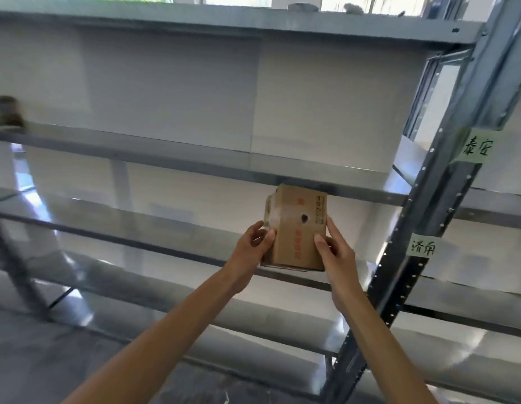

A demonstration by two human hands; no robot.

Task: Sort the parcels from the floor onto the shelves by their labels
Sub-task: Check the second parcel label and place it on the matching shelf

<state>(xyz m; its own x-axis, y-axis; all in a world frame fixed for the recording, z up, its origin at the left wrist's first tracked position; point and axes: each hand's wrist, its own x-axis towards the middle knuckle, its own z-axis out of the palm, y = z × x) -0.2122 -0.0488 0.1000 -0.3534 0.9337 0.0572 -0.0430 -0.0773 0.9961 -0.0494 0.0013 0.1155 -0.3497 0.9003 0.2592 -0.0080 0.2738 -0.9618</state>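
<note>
Box [297, 228] at centre right of frame, gripped from both sides: left hand [255, 243] and right hand [335, 249], fingers curled tight around its edges, base at shelf [166, 249] lip. Best slid fully inward, level, beside lower tag [422, 247], then released.

Bright windows [239, 0] above, grey floor [34, 360] below

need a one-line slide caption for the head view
Both hands, left hand and right hand, hold a cardboard box at a metal shelf beside a handwritten green label.
</note>
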